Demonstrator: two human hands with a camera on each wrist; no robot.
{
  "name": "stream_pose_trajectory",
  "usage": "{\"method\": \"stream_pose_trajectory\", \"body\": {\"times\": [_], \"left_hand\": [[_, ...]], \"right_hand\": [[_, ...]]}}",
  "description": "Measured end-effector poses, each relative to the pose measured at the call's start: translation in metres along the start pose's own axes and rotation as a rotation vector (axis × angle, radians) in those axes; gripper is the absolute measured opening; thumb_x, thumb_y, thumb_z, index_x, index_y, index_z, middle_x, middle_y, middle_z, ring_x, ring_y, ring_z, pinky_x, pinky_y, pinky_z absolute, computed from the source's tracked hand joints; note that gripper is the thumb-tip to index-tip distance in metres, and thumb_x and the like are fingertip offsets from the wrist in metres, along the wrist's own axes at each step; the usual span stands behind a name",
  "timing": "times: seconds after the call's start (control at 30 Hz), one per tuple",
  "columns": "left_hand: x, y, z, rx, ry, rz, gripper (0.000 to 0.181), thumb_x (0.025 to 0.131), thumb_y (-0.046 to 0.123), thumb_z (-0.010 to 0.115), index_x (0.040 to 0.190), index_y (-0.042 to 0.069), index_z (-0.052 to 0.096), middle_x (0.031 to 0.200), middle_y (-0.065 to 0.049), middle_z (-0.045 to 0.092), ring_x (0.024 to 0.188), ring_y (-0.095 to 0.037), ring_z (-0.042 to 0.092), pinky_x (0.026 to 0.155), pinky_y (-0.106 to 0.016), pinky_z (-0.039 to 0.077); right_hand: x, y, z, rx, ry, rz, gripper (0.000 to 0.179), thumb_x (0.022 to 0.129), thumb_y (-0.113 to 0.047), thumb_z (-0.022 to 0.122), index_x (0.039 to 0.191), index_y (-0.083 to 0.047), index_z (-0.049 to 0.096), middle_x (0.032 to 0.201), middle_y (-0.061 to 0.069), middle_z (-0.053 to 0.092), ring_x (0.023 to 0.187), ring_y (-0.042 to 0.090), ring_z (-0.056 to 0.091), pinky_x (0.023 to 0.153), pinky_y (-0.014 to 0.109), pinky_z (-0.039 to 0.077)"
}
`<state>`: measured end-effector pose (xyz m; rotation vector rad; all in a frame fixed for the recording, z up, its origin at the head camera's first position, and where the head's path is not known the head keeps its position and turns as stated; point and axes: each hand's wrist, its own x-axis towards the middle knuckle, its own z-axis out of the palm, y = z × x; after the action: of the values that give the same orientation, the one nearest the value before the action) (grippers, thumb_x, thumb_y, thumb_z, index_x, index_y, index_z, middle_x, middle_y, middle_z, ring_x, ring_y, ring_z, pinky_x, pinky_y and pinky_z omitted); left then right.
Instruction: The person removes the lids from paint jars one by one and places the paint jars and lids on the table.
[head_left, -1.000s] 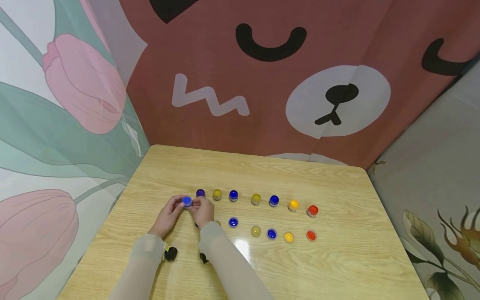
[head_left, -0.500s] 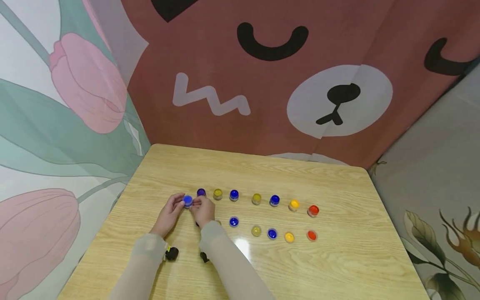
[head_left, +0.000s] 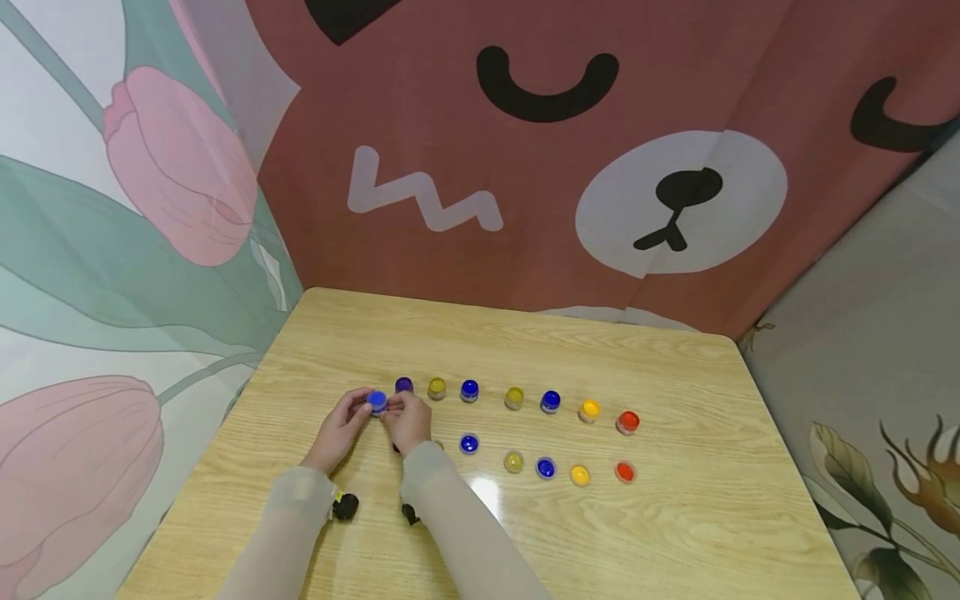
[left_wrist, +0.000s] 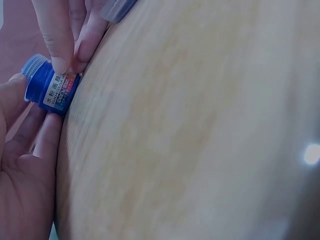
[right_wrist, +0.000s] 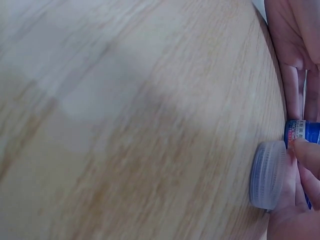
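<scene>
Both hands hold a small blue paint jar [head_left: 377,403] at the left of the table. It has a white label and a clear ribbed lid, on in the left wrist view. My left hand [head_left: 339,429] grips it from the left, thumb at the lid [left_wrist: 36,67] and fingers by the base. From the right, my right hand [head_left: 408,422] pinches the label side between thumb and fingers. Close beside the right fingers, a loose translucent lid [right_wrist: 268,175] lies on the table. A purple jar [head_left: 403,385] stands just behind the right hand.
A back row continues right with paint jars: yellow [head_left: 437,387], blue [head_left: 469,391] and more, ending in red [head_left: 627,422]. In front lie flat paint-coloured lids, among them blue [head_left: 468,443], orange [head_left: 580,475] and red [head_left: 625,472]. Patterned curtains [head_left: 420,267] hang behind the wooden table [head_left: 675,533].
The whole head view has shifted slightly, things sitting a little further right. Both hands keep their hold on the blue paint jar with no clear movement.
</scene>
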<state>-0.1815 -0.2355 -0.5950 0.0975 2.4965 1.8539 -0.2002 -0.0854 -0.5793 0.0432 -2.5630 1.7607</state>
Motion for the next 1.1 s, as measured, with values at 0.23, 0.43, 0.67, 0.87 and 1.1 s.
{"method": "stream_pose_trajectory", "body": {"times": [0.23, 0.43, 0.67, 0.87, 1.1], "left_hand": [[0.000, 0.004, 0.000, 0.021, 0.009, 0.053, 0.043, 0.109, 0.019, 0.046, 0.147, -0.002, 0.043, 0.148, -0.026, 0.047, 0.132, -0.042, 0.050, 0.098, -0.009, 0.038], [0.005, 0.007, -0.001, 0.151, 0.095, 0.184, 0.030, 0.107, 0.013, 0.051, 0.133, -0.001, 0.059, 0.136, -0.022, 0.056, 0.126, -0.038, 0.054, 0.098, -0.009, 0.042], [0.010, 0.011, -0.008, 0.251, 0.033, 0.270, 0.021, 0.098, 0.001, 0.063, 0.118, -0.001, 0.069, 0.129, -0.020, 0.061, 0.121, -0.038, 0.058, 0.102, -0.039, 0.052], [0.011, 0.017, -0.007, 0.293, 0.003, 0.242, 0.016, 0.095, -0.001, 0.068, 0.110, 0.000, 0.071, 0.128, -0.021, 0.062, 0.119, -0.039, 0.060, 0.098, -0.045, 0.054], [0.013, 0.014, -0.005, 0.306, 0.046, 0.254, 0.011, 0.093, -0.002, 0.070, 0.103, 0.001, 0.072, 0.125, -0.020, 0.065, 0.115, -0.038, 0.063, 0.097, -0.045, 0.055]], "right_hand": [[0.000, 0.001, 0.000, 0.010, 0.002, 0.001, 0.014, 0.080, 0.009, 0.079, 0.090, 0.004, 0.072, 0.083, 0.012, 0.074, 0.074, 0.014, 0.072, 0.067, 0.017, 0.057], [0.000, 0.001, 0.000, 0.014, 0.011, -0.027, 0.015, 0.078, 0.012, 0.078, 0.091, 0.006, 0.071, 0.083, 0.014, 0.074, 0.072, 0.015, 0.073, 0.065, 0.016, 0.057], [0.000, 0.001, -0.001, 0.022, 0.003, -0.021, 0.016, 0.079, 0.013, 0.077, 0.093, 0.008, 0.071, 0.084, 0.015, 0.074, 0.073, 0.016, 0.073, 0.066, 0.016, 0.057], [0.000, 0.003, 0.000, 0.018, 0.000, -0.033, 0.017, 0.078, 0.012, 0.077, 0.093, 0.007, 0.071, 0.084, 0.015, 0.074, 0.072, 0.016, 0.073, 0.065, 0.016, 0.057], [0.001, 0.004, 0.001, 0.026, 0.012, -0.030, 0.017, 0.077, 0.012, 0.077, 0.091, 0.006, 0.071, 0.083, 0.014, 0.074, 0.072, 0.016, 0.073, 0.065, 0.015, 0.057]]}}
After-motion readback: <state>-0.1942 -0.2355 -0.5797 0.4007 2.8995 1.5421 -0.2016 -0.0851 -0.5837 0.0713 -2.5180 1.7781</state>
